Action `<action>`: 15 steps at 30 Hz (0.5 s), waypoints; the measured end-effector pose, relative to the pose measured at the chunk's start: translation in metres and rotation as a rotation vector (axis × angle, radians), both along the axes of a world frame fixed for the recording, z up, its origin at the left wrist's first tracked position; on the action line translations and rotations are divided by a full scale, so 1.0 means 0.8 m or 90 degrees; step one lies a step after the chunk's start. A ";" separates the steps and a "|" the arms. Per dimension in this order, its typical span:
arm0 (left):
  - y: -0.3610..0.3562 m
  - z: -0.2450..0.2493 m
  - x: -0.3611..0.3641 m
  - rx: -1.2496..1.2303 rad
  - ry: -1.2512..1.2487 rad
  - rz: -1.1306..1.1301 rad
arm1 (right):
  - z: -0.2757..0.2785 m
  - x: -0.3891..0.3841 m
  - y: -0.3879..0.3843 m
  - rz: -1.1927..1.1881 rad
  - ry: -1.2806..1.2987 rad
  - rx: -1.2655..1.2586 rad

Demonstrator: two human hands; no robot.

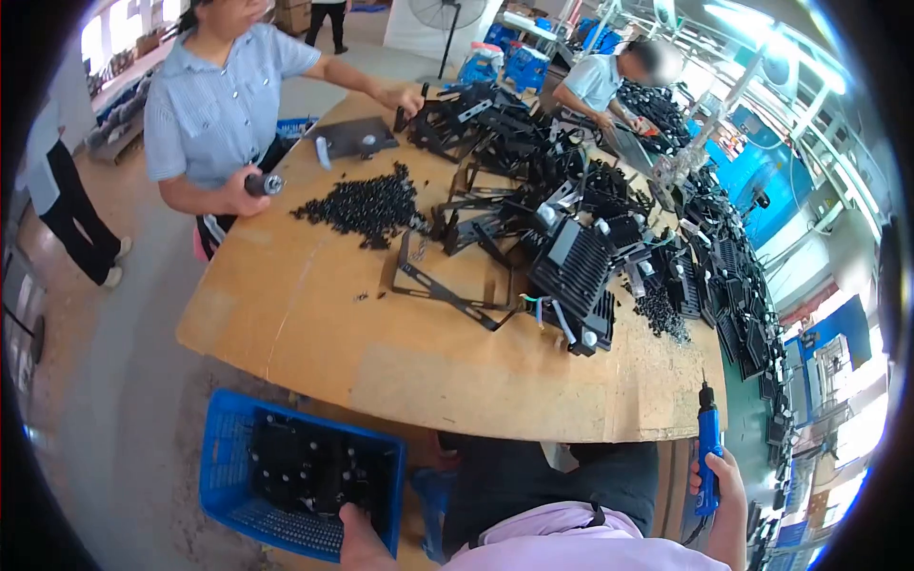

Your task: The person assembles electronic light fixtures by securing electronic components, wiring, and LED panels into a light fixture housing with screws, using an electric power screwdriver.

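In the head view, at lower right, the right grip [727, 479] wraps a blue screwdriver [708, 440], which extends above it. At lower left, black parts [290, 459] lie in a blue crate [225, 445] beside the left grip [353, 520]; whether it holds any, I cannot tell.

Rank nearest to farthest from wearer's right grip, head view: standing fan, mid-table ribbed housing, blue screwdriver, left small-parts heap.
1. Blue screwdriver, held in right grip.
2. Mid-table ribbed housing, ahead-left.
3. Left small-parts heap, farther left.
4. Standing fan, beyond the table.
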State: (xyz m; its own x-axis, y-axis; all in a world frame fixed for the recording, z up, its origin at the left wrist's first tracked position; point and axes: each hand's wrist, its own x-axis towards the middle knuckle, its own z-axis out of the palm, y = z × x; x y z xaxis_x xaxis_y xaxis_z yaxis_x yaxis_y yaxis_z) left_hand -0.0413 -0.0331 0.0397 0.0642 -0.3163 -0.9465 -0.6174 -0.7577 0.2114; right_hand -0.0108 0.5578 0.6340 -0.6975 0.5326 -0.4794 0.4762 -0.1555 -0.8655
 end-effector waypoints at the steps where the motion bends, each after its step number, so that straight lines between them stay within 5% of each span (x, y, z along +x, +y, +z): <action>1: 0.030 0.020 0.002 -0.032 0.039 -0.028 | 0.005 -0.002 0.008 -0.001 -0.003 0.003; 2: 0.054 0.043 0.001 -0.066 0.073 -0.057 | 0.012 -0.002 0.016 -0.004 -0.011 0.002; 5: 0.091 0.061 -0.018 -0.511 0.121 -0.259 | 0.008 0.003 0.035 0.023 -0.015 0.005; 9: 0.133 0.161 -0.044 -0.627 0.426 -0.534 | -0.010 0.028 0.062 0.065 0.003 -0.043; 11: 0.154 0.260 -0.060 -0.879 0.689 -0.741 | -0.020 0.049 0.071 0.015 -0.011 -0.034; 12: 0.198 0.365 -0.079 -0.576 0.598 -0.792 | -0.029 0.055 0.082 0.020 -0.011 -0.057; 15: 0.290 0.468 -0.127 -0.360 0.750 -0.857 | -0.050 0.063 0.105 -0.010 0.005 -0.033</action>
